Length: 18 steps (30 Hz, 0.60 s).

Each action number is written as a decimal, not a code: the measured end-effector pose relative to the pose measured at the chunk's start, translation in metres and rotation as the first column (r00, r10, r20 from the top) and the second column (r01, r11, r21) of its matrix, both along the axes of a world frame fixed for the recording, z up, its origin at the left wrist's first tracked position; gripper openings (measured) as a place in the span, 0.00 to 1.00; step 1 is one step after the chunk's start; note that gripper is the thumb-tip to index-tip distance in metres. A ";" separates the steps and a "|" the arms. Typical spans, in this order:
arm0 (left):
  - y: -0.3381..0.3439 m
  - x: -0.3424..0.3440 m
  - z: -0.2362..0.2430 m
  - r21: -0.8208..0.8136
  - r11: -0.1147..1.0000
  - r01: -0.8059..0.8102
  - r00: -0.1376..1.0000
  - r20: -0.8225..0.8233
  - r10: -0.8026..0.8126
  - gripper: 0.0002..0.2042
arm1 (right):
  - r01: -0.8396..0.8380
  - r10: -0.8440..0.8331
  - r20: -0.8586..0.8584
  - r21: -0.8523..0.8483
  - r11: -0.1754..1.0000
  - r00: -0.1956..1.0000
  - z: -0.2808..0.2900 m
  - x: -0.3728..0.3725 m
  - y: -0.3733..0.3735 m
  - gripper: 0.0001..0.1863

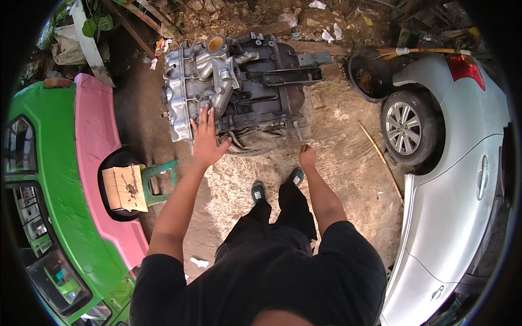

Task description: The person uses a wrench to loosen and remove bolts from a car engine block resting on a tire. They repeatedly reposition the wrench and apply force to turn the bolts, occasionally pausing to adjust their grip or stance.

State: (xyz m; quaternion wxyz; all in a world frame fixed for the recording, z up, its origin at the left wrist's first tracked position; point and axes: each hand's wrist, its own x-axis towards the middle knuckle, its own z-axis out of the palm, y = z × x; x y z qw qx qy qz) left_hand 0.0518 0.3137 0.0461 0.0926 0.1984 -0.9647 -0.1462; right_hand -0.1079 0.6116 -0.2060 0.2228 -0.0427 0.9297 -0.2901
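Left hand point(207, 142) lies spread, gripping nothing, on the engine point(266, 95) ahead of the shoes point(258, 191); right hand point(308, 156) closes round a tool point(297, 130). Seemingly a positioning step; next likely calls for fitting it to the engine.

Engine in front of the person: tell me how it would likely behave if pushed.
The engine would probably feel heavy and resist a push, being bulky and largely metal-looking. Its silver side looks like rigid metal, so it should not flex. Rolling seems unlikely, given its blocky, uneven outline.
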 end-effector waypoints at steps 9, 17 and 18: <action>0.001 0.004 -0.004 -0.025 0.999 0.020 1.000 -0.015 -0.020 0.50 | -0.236 0.238 -0.066 0.033 0.971 0.969 0.106 0.005 0.026 0.22; 0.002 0.005 0.002 -0.034 0.999 0.029 0.999 0.023 -0.028 0.49 | -0.576 0.587 -0.030 0.152 0.803 0.809 0.195 -0.042 0.000 0.16; 0.002 0.005 0.003 -0.030 0.999 0.032 0.999 0.031 -0.032 0.49 | -0.550 0.556 -0.004 0.136 0.824 0.831 0.198 -0.043 -0.003 0.16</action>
